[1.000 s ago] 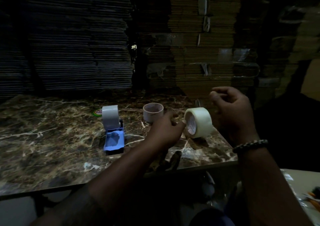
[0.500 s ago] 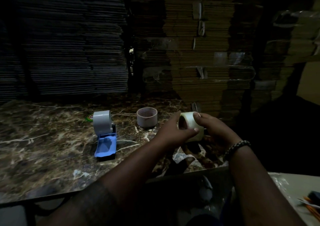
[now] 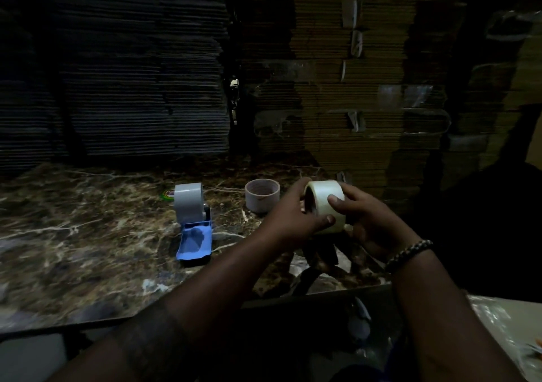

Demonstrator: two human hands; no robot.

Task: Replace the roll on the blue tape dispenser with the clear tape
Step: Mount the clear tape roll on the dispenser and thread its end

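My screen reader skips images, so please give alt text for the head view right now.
Both hands, left hand and right hand, hold a clear tape roll above a marble table. Left of them stand a blue tape dispenser and an empty tape core; stacked cardboard behind.

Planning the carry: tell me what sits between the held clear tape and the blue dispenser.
In the head view, only the empty cardboard core stands between the clear tape and the blue dispenser.

Dark marble table, three items on it.
Blue tape dispenser w/ pale roll near ctr; empty tape core to its right; small green-rimmed disc behind the dispenser.
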